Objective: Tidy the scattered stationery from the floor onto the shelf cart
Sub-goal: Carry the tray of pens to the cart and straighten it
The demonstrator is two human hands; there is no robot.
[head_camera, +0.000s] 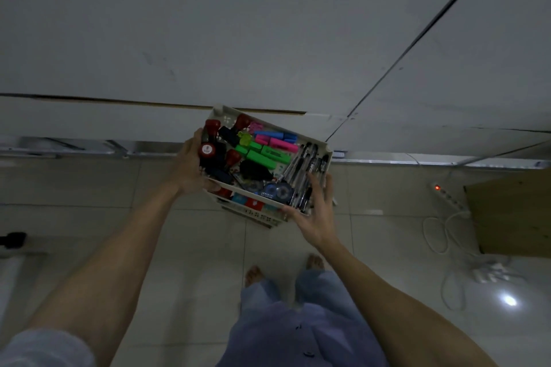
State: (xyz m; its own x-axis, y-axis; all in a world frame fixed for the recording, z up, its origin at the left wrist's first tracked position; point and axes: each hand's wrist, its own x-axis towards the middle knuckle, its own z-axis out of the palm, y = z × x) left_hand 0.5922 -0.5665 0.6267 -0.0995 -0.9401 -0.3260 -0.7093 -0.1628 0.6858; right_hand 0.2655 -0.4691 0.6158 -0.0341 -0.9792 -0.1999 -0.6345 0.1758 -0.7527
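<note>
We hold the shelf cart (pixel 320 148) by its top tray: left hand (pixel 190 167) wraps one side, right hand (pixel 316 214) spreads open against the other. Highlighters (pixel 265 149) and pens (pixel 304 170) lie inside. Let's keep it level.

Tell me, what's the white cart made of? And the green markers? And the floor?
The shelf cart looks like cream matte plastic: its moulded walls have small cut-out slots. The green highlighters seem to be bright, smooth plastic with printed labels. The floor looks like glazed tile: pale squares with thin joint lines, shiny enough to mirror a lamp. The dim light leaves all of this a bit uncertain.
</note>
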